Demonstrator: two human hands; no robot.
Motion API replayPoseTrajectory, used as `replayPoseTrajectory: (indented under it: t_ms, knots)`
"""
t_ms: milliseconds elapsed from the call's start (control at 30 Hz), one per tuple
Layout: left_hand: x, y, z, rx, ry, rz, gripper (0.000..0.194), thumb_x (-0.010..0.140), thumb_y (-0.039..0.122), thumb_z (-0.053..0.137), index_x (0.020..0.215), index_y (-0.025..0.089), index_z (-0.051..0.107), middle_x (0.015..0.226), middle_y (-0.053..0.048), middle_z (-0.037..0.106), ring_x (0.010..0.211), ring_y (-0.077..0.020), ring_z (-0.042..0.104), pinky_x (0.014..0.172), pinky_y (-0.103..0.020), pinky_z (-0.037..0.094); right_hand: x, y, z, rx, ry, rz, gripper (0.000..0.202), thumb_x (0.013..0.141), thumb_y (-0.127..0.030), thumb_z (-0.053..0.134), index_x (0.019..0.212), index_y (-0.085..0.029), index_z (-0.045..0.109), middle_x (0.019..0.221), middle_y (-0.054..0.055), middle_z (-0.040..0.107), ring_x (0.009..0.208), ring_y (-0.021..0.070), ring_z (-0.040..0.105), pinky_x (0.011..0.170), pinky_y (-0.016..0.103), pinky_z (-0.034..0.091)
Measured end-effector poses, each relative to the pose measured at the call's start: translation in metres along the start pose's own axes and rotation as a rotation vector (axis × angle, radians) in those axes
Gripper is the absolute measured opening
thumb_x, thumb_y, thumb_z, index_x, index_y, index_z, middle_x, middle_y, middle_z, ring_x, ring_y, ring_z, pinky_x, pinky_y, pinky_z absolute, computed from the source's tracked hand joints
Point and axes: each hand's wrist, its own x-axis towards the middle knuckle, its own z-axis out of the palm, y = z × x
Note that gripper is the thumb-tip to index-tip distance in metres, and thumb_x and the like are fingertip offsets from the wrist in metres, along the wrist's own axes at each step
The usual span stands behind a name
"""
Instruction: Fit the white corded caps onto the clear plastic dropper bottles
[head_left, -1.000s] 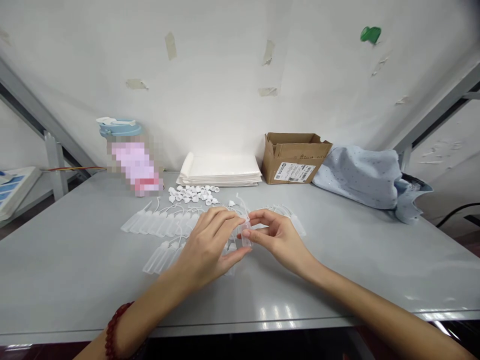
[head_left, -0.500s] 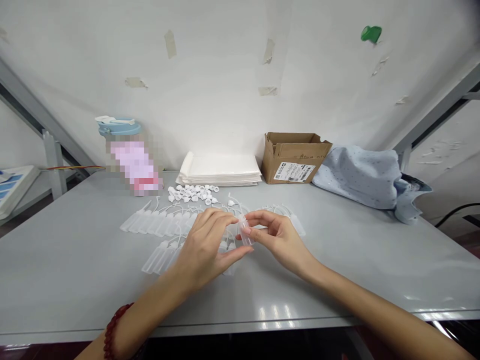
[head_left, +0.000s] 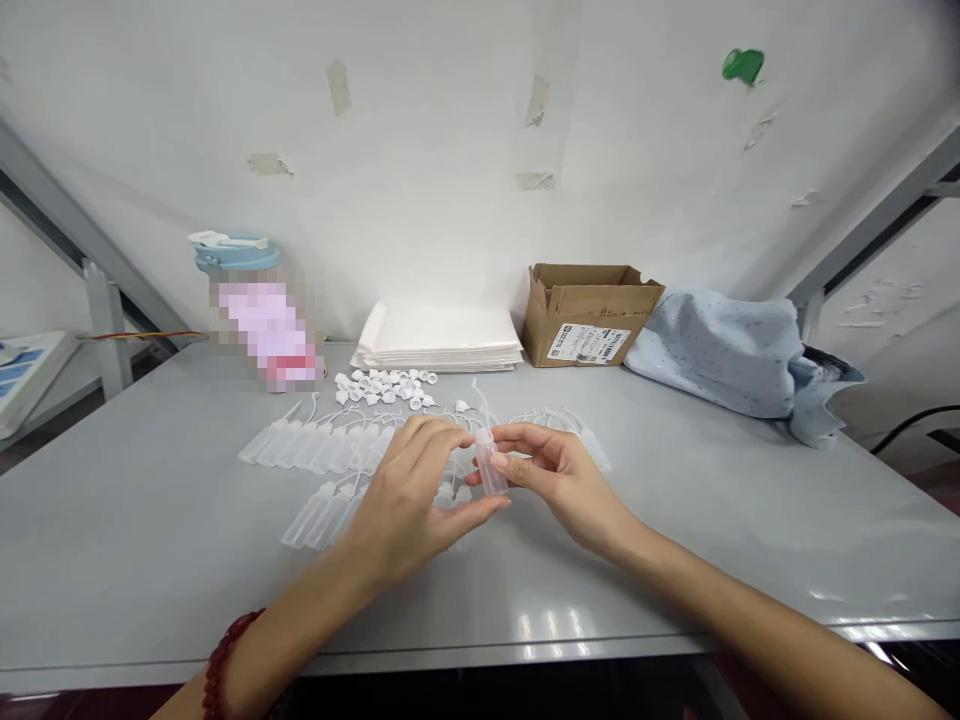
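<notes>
A small clear plastic bottle (head_left: 491,470) with a thin bent tube on top is held nearly upright between my two hands. My right hand (head_left: 551,475) pinches its body between thumb and fingers. My left hand (head_left: 412,495) is curved around its left side, fingertips near the neck and thumb at the bottom. Behind and under my left hand lie rows of similar bottles (head_left: 300,445) with thin tubes, partly hidden. More of these bottles (head_left: 596,450) lie beyond my right hand. A heap of small white caps (head_left: 386,385) sits behind the rows.
At the back of the grey table (head_left: 187,560) are a stack of white sheets (head_left: 442,340), a brown cardboard box (head_left: 589,310) and a light blue cloth (head_left: 720,350). A blue-lidded container (head_left: 238,255) with a pixelated body stands at the back left.
The held bottle has turned slightly, and its tube now points up more steeply. Both hands have stayed almost in place around it.
</notes>
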Motion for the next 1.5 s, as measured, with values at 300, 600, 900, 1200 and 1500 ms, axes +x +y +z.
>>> replayPoseTrajectory:
  t_ms: [300,600,900,1200,1500]
  knots:
    - [0.0013,-0.0013,-0.0038,0.08,-0.021,0.065,0.03,0.076,0.04,0.07,0.084,0.019,0.051,0.08,-0.004,0.06,0.083,-0.0225,0.054,0.075,-0.038,0.044,-0.0006,-0.0014,0.0019,0.081,-0.07,0.042,0.027,0.073,-0.033,0.074,0.094,-0.018,0.064,0.085,0.002,0.066,0.074,0.0204,0.072,0.067,0.031,0.053]
    - [-0.002,0.0001,-0.0044,0.059,0.027,0.051,0.047,0.073,0.04,0.073,0.104,0.016,0.047,0.094,-0.008,0.059,0.094,-0.0246,0.051,0.081,-0.039,0.044,0.0001,-0.0009,-0.0029,0.139,-0.159,0.005,0.024,0.08,-0.026,0.068,0.102,-0.019,0.061,0.087,0.002,0.069,0.073,0.0183,0.072,0.072,0.032,0.053]
    - [0.0007,0.005,-0.0065,-0.04,-0.011,-0.013,0.044,0.067,0.032,0.079,0.091,0.02,0.043,0.091,-0.005,0.057,0.092,-0.0229,0.049,0.077,-0.037,0.044,0.0003,0.0001,-0.0006,0.149,-0.236,-0.006,0.022,0.083,-0.024,0.065,0.104,-0.017,0.06,0.087,0.004,0.07,0.077,0.0184,0.072,0.068,0.03,0.055]
    - [0.0038,0.0053,-0.0067,-0.036,0.032,-0.004,0.042,0.064,0.033,0.08,0.085,0.02,0.046,0.081,-0.003,0.06,0.085,-0.0215,0.05,0.073,-0.035,0.044,0.0004,0.0037,-0.0014,0.162,-0.249,-0.03,0.027,0.082,-0.028,0.066,0.106,-0.017,0.058,0.083,0.003,0.07,0.075,0.0169,0.07,0.068,0.03,0.054]
    - [0.0023,0.0054,-0.0084,0.043,0.1,0.032,0.038,0.069,0.042,0.076,0.09,0.02,0.053,0.079,-0.004,0.064,0.083,-0.023,0.055,0.074,-0.038,0.046,0.0039,0.0066,-0.0037,0.243,-0.258,0.005,0.029,0.081,-0.028,0.068,0.105,-0.018,0.057,0.084,0.003,0.071,0.074,0.0163,0.07,0.07,0.03,0.053]
